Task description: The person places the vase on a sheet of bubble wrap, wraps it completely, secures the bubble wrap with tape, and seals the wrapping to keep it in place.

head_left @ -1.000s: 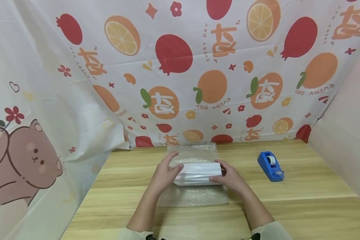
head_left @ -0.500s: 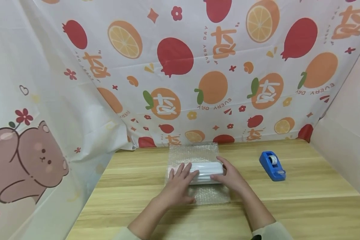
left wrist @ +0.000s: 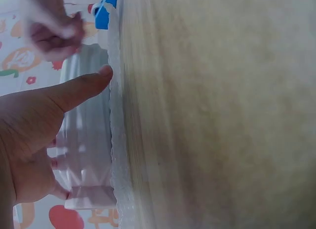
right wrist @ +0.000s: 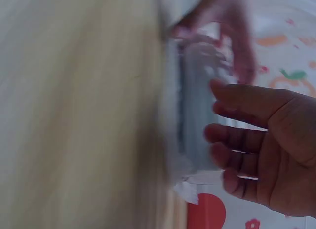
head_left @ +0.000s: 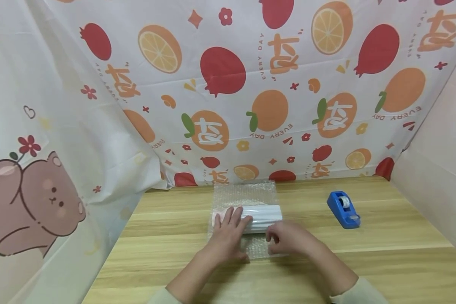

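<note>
A white, shiny-wrapped oblong package [head_left: 266,216] lies crosswise on a sheet of bubble wrap [head_left: 245,193] on the table. My left hand [head_left: 226,236] rests on the package's left part with spread fingers, its thumb over the near side of the wrap. Just below the package's right end, my right hand [head_left: 290,239] hovers with loosely bent fingers and holds nothing. In the right wrist view, its slightly blurred fingers stand beside the package [right wrist: 197,110], with nothing gripped. The left wrist view shows the left thumb extended along the package [left wrist: 89,135].
A blue tape dispenser [head_left: 343,210] with a roll of tape stands to the right of the bubble wrap. The wood-grain table [head_left: 387,253] ends at a fruit-printed cloth [head_left: 270,71] behind. Another cloth with a bear print [head_left: 49,198] hangs at the left.
My left hand has shifted from the package's left end onto its top and near side. The right hand has let go of the right end and drawn back toward me.
</note>
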`<state>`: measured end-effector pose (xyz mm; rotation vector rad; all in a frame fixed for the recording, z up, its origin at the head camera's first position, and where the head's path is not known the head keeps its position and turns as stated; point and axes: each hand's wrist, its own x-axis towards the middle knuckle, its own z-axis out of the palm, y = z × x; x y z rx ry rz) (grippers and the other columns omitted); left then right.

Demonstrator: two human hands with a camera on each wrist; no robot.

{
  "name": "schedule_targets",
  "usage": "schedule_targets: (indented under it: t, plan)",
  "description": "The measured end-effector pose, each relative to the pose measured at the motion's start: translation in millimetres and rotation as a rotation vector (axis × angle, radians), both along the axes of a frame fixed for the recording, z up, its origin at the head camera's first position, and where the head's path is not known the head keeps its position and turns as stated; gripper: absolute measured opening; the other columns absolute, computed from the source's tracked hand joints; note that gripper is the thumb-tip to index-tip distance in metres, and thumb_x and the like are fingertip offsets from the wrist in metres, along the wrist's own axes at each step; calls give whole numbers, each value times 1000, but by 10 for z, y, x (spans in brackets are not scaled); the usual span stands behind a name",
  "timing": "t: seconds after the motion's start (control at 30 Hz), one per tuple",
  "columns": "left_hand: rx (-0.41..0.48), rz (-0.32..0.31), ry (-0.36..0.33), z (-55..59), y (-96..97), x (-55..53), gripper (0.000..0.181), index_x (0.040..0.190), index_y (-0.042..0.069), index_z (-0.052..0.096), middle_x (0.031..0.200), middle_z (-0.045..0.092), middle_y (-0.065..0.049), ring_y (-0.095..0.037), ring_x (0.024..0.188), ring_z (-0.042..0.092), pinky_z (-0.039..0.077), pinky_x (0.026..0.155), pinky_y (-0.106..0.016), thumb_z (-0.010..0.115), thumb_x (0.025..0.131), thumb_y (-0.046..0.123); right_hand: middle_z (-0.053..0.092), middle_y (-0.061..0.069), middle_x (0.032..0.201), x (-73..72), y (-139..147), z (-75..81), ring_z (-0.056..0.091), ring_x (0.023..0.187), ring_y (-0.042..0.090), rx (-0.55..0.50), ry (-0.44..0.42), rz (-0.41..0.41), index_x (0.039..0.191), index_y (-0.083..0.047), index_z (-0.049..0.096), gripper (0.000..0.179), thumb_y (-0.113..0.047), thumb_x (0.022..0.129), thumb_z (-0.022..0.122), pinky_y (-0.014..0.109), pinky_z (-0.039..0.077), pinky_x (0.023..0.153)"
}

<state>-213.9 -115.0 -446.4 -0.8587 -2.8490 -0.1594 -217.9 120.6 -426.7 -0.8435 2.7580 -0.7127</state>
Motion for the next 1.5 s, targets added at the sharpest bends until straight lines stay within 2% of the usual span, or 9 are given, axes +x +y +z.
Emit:
schedule_targets:
  t: [0.23,0.37,0.5,0.6,0.8,1.03,1.17,1.33,1.5]
  plan:
    - [-41,-8,47,23,34,35,114,144,21,39,153,30,-17,-45,141,29,31,99,-76,92,49,56,50,-11,64,113,-40,-115,44,57,9,190,81,68,75,-18,62,24,-9,60,78,26,39,52]
    - [-70,-2,72,66,55,53,112,143,23,40,148,35,-16,-43,136,35,36,96,-73,93,49,53,47,-12,63,128,-49,-165,41,56,8,243,177,83,68,-19,58,23,-3,61,73,25,37,51]
    - [-125,18,106,96,62,62,113,143,28,40,141,40,-12,-36,128,41,44,89,-61,92,47,56,45,-13,62,132,-45,-192,39,55,6,273,249,95,62,-21,54,27,-4,68,73,24,37,50]
    - [-152,23,126,100,61,72,112,142,30,41,137,41,-10,-34,124,42,45,84,-53,91,46,60,45,-14,59,127,-21,-186,38,53,5,257,268,93,59,-22,52,30,-5,71,73,23,35,48]
    - [-154,-1,154,94,44,81,108,141,31,41,135,41,-9,-33,123,43,45,84,-53,89,50,62,50,-13,58,70,63,-94,37,53,3,164,334,92,62,-20,60,25,-8,77,75,22,35,47]
    - [-92,-35,240,82,35,71,71,128,27,51,127,49,-10,-35,115,50,47,77,-49,88,67,28,69,-8,71,21,126,14,56,61,1,141,405,52,76,-18,74,7,-17,82,79,21,50,57]
    - [-83,-40,276,77,42,49,58,125,26,53,123,52,-9,-34,110,52,46,74,-46,82,75,19,68,-8,71,4,138,7,55,61,0,120,428,47,76,-18,74,8,-19,82,80,21,50,57]
    - [-46,-30,267,106,41,13,54,122,23,56,122,56,-6,-32,109,55,50,77,-47,82,75,21,61,-11,71,-21,159,-49,48,60,-2,94,509,57,74,-19,72,10,-20,81,80,17,46,54]
    - [-25,-18,252,136,40,-25,49,129,17,56,124,59,-5,-31,108,57,52,74,-47,75,84,20,56,-10,79,-43,184,-58,46,66,0,66,526,32,79,-19,75,9,-23,79,82,17,45,58]
